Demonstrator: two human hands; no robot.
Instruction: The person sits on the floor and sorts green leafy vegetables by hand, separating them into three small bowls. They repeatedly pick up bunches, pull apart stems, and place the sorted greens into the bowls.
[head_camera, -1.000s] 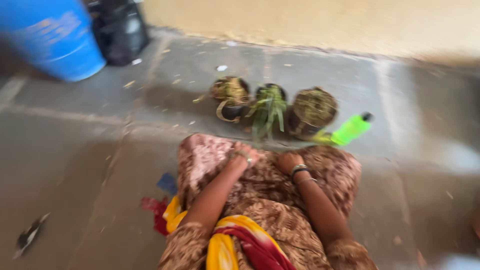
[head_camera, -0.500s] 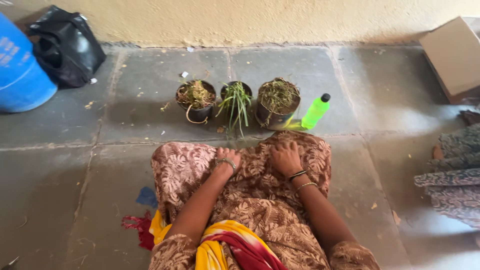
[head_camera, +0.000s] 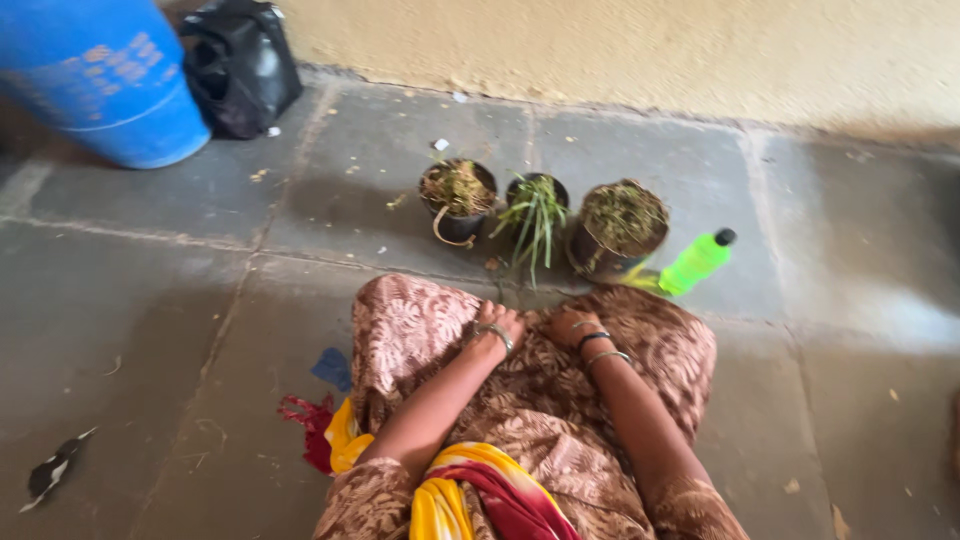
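Observation:
My left hand and my right hand rest close together on the brown leaf-patterned cloth over my knees. Both wrists wear bangles. The fingers lie loosely bent on the cloth, and neither hand holds an object. Just beyond my knees three small dark pots stand in a row on the stone floor: a left pot with dry stems, a middle pot with thin green leaves, and a right pot with dry tangle. A bright green bottle with a black cap lies beside the right pot.
A blue barrel and a black bag stand at the far left against the yellow wall. A yellow and red scarf lies across my lap. Scraps of red and blue cloth lie on the floor to my left.
The view has swung left, so the cardboard box and the other person's clothing at the right are out of sight. My two hands have drawn closer together on the cloth.

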